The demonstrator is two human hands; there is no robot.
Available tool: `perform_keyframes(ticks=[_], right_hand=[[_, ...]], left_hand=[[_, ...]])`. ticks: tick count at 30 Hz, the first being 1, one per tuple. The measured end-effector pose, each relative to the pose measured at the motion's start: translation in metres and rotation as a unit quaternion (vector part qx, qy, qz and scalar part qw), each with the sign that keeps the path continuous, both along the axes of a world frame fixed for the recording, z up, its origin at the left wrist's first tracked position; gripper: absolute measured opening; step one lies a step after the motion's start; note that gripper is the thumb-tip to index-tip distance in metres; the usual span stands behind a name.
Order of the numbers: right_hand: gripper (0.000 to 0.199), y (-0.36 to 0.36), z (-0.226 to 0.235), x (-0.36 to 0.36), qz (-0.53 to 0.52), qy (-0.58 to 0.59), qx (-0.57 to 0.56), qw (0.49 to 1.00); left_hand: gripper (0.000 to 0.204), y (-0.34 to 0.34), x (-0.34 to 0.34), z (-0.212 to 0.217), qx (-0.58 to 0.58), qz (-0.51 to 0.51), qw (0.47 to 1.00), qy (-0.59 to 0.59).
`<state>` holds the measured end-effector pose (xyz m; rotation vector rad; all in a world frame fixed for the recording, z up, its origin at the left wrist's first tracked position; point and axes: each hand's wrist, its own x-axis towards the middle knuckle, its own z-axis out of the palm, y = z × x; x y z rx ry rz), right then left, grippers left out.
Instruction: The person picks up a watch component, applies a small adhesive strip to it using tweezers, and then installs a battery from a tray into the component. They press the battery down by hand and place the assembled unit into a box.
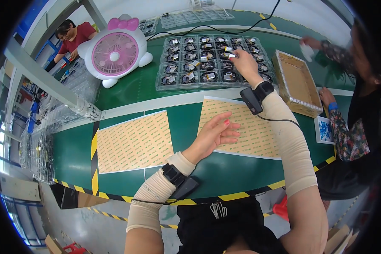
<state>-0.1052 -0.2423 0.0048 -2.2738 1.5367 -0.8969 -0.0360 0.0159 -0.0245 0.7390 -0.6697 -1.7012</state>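
My right hand [246, 65] reaches over a clear plastic tray [163, 84] on the far side of the bench. Its thumb and fingers pinch a small silver-white part [229, 55], which looks like a small flat battery cell. The tray's pockets hold several round black parts, many with a silver piece [209, 76] on top. Palm turned sideways, my left hand [213, 135] hovers with fingers spread and nothing in it, over the near-left edge of a beige adhesive sheet [249, 135] with green print. A second such sheet [133, 142] lies to the left.
A pink-and-white fan [116, 53] stands left of the tray. On the right is a cardboard box [298, 82], with a co-worker [347, 122] beside it. Another person [74, 36] sits far left. Stacked clear trays [36, 156] stand beyond the bench's left end. Striped tape [233, 197] marks its front edge.
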Motion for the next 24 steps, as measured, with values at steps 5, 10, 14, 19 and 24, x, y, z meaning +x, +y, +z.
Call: perform_keyframes(ticks=[5, 10, 14, 19, 24], right_hand=[[0.024, -0.014, 0.019, -0.044, 0.009, 0.030, -0.043, 0.999], [0.023, -0.025, 0.029, -0.084, 0.049, 0.058, 0.018, 0.997], [0.022, -0.007, 0.020, -0.092, 0.116, 0.087, 0.070, 0.987], [0.027, 0.016, -0.003, -0.081, 0.120, 0.155, 0.019, 0.980], [0.034, 0.017, -0.008, -0.075, 0.097, 0.131, 0.016, 0.986]], left_hand=[[0.041, -0.002, 0.002, -0.002, 0.001, 0.000, 1.000, 0.005], [0.040, -0.004, 0.002, -0.002, -0.003, 0.002, 1.000, 0.007], [0.040, -0.003, 0.002, -0.001, 0.002, 0.002, 1.000, 0.005], [0.039, -0.001, 0.001, -0.001, 0.000, 0.009, 1.000, -0.005], [0.039, -0.001, 0.000, -0.002, 0.000, 0.011, 1.000, 0.000]])
